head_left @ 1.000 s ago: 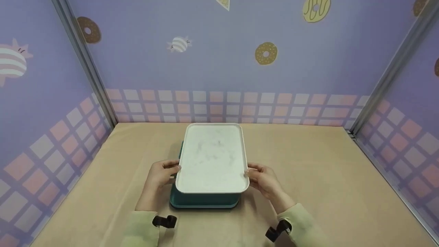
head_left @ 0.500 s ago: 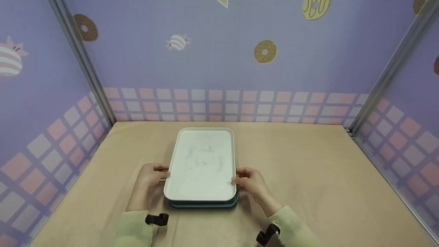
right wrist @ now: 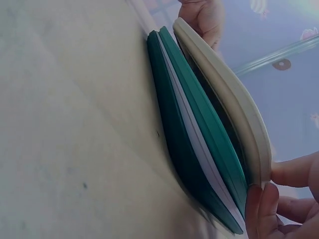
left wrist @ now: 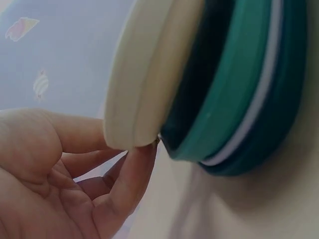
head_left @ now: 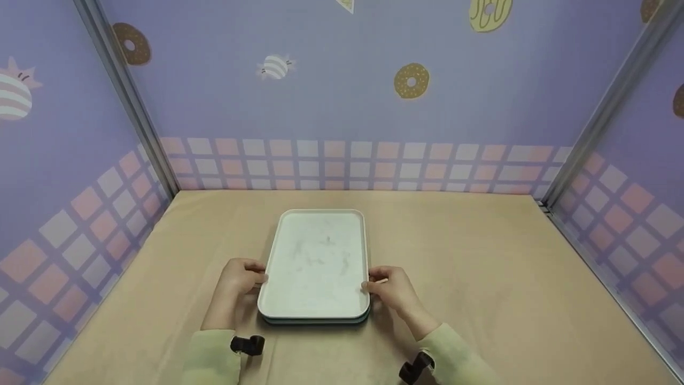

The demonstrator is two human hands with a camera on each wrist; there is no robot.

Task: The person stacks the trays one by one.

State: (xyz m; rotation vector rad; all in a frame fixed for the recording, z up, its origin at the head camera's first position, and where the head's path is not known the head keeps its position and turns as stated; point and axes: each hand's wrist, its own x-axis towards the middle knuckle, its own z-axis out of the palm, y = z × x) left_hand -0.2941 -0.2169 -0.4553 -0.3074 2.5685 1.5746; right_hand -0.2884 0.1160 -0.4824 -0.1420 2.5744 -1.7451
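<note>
A white rectangular tray (head_left: 315, 262) lies over a stack of trays, pinched at its long sides by both hands. My left hand (head_left: 238, 278) grips the left rim and my right hand (head_left: 393, 289) the right rim, thumbs at the upper edge and fingers beneath. In the wrist views, a dark gap shows between it and a green tray (right wrist: 214, 119) below. Under that come a thin pale tray edge (left wrist: 251, 109) and a darker teal tray (left wrist: 281, 119) on the table. The insides of the lower trays are hidden.
A beige cloth covers the table (head_left: 481, 278). Purple walls with checks and printed sweets (head_left: 411, 81) enclose the back and sides, joined by metal posts (head_left: 128, 101). A black band (head_left: 248, 345) sits on each wrist.
Both hands have lowered the white tray and shifted it left, so it now covers nearly all of the green stack. In the last half second it has dropped slightly more.
</note>
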